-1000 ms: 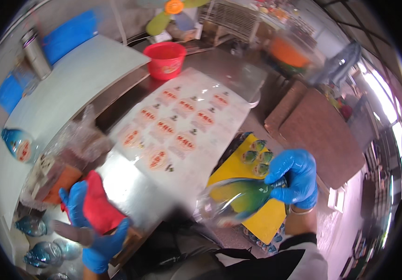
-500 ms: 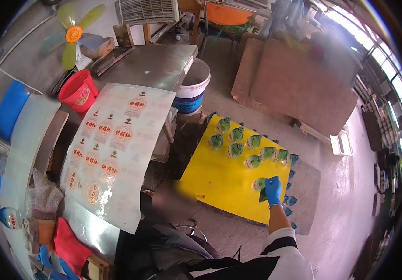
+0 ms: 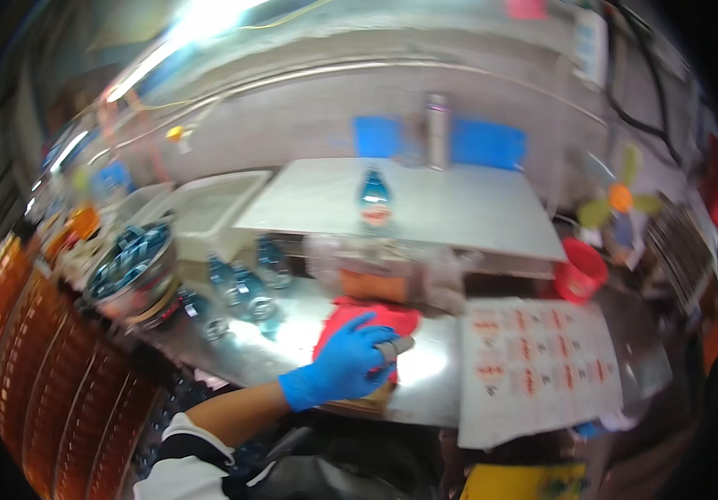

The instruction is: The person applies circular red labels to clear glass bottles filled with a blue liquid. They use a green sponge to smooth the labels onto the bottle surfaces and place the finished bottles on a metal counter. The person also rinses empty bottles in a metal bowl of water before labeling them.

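My left hand (image 3: 344,362), in a blue glove, reaches in from the lower left over a bunched red cloth (image 3: 370,315). Its fingers are stretched out above the cloth, with a grey band or small piece (image 3: 394,347) at one of them, too blurred to name. Beneath cloth and hand is a brownish block (image 3: 367,403), mostly hidden. My right hand is out of the picture. A blue clear bottle (image 3: 375,197) with a reddish label stands on the white board beyond the cloth. Several blue bottles (image 3: 252,293) rest on the metal table left of my hand.
A tub of blue bottles (image 3: 132,262) and a white bin (image 3: 221,200) are at the left, above orange-brown crates (image 3: 50,367). To the right lie a printed label sheet (image 3: 534,425), a red bucket (image 3: 580,271) and a fan (image 3: 620,197). Part of a yellow sheet (image 3: 501,483) shows below.
The view has swung left from the yellow sheet to the metal table. My right hand has left the picture. My left hand, earlier at the lower left edge, is now central over the red cloth.
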A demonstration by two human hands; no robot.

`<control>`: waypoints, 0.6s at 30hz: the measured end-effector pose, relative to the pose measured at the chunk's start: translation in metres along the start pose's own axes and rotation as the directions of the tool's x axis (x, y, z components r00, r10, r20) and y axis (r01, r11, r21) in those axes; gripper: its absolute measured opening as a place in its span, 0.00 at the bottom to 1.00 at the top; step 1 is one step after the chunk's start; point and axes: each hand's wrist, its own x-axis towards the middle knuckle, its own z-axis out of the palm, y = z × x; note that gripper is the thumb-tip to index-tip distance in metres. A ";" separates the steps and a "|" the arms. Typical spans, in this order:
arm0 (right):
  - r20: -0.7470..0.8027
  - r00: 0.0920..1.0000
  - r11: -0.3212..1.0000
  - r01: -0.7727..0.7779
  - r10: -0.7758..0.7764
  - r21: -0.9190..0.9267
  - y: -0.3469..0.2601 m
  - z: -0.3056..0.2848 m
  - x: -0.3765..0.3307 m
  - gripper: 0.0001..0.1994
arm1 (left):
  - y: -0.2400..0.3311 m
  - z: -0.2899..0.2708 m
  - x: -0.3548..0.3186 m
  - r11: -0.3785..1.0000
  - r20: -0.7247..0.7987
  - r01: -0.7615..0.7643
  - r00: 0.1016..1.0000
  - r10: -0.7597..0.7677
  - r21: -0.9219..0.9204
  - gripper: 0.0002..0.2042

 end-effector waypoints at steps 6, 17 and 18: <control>0.158 0.985 0.990 0.093 -0.076 -0.104 -0.033 0.087 -0.019 0.06 | -0.076 -0.093 -0.103 0.794 -0.334 0.536 0.833 -0.442 0.287 0.06; -0.096 0.881 0.879 0.471 -0.464 0.073 -0.119 0.089 0.051 0.11 | -0.176 -0.073 -0.181 0.559 -0.712 0.822 0.331 -0.620 -0.105 0.33; -0.020 0.866 0.858 0.498 -0.500 0.126 -0.122 0.109 0.063 0.11 | -0.180 -0.073 -0.190 0.548 -0.735 0.830 0.309 -0.604 -0.101 0.34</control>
